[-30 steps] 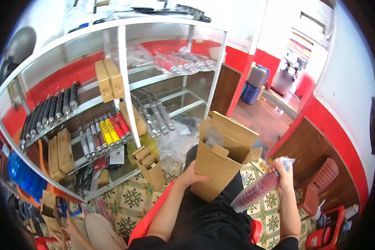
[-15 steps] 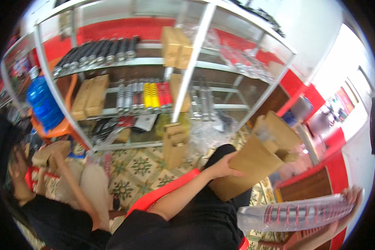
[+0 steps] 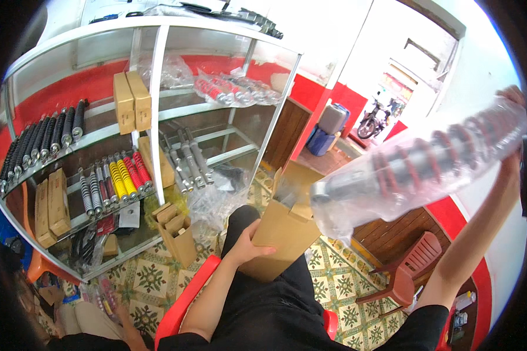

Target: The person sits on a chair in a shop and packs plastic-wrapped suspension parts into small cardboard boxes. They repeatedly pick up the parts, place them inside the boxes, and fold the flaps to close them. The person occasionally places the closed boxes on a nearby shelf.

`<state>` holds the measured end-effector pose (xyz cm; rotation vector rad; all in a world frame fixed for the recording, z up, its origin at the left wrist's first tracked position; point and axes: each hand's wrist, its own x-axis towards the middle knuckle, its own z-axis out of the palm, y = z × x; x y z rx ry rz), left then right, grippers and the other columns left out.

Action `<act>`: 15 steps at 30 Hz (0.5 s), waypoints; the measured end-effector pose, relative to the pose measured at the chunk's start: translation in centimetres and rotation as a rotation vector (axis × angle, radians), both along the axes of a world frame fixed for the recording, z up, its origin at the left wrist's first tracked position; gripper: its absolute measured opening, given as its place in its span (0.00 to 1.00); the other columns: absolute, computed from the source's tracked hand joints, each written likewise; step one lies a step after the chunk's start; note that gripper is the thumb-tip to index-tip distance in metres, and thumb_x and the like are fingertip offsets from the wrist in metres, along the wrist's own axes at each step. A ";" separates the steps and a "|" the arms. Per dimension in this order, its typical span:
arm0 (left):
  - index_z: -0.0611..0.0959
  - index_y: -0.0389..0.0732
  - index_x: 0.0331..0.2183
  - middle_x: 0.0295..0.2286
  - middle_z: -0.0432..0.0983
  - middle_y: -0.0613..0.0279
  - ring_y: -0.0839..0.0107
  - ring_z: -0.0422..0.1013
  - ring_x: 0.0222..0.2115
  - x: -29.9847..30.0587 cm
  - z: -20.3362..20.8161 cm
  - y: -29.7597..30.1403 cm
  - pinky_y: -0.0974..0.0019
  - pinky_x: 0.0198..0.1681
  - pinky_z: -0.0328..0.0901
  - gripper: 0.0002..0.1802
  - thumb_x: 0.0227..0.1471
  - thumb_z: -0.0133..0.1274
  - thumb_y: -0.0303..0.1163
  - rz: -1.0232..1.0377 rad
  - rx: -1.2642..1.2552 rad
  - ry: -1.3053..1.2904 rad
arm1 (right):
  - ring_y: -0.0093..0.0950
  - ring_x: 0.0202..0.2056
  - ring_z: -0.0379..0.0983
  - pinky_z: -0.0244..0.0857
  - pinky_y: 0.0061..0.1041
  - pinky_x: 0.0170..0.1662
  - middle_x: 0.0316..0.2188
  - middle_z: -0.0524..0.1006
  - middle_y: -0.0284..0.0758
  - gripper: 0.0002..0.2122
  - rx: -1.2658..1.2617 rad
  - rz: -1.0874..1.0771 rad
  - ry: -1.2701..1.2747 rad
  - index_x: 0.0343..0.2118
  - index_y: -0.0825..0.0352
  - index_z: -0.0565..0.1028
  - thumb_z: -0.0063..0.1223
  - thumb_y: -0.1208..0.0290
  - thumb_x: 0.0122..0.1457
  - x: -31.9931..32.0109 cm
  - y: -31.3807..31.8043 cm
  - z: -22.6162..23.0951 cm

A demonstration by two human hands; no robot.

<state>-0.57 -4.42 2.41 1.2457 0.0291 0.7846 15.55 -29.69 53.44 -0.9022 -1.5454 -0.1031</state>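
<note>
A shock absorber [image 3: 416,164] with a red coil spring, wrapped in clear plastic, is held up at the right by my right hand [image 3: 512,96], closed round its far end. It slants down to the left, its lower end beside the top of a brown cardboard box [image 3: 284,243]; I cannot tell whether they touch. My left hand [image 3: 250,247] grips the box's left side against my lap. The box's top flaps stand open, and something in clear plastic shows blurrily at its mouth.
A glass-and-metal shelf [image 3: 158,105] ahead bears rows of shock absorbers and cardboard boxes. An open carton [image 3: 178,243] stands on the tiled floor. A red-brown plastic chair [image 3: 413,269] is at the right. Another person's leg [image 3: 93,322] is at the lower left.
My right hand has raised the wrapped shock absorber from low at the right, bringing its lower end beside the box top. My left hand still holds the box, now more upright. The view has turned right.
</note>
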 end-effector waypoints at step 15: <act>0.72 0.40 0.45 0.38 0.71 0.68 0.76 0.66 0.43 0.5 0.2 -1.1 0.70 0.48 0.58 0.34 0.33 0.69 0.30 -0.028 0.083 -0.010 | 0.20 0.22 0.67 0.63 0.21 0.30 0.17 0.68 0.27 0.07 -0.205 0.214 0.400 0.23 0.61 0.66 0.52 0.70 0.54 -1.0 12.1 -9.2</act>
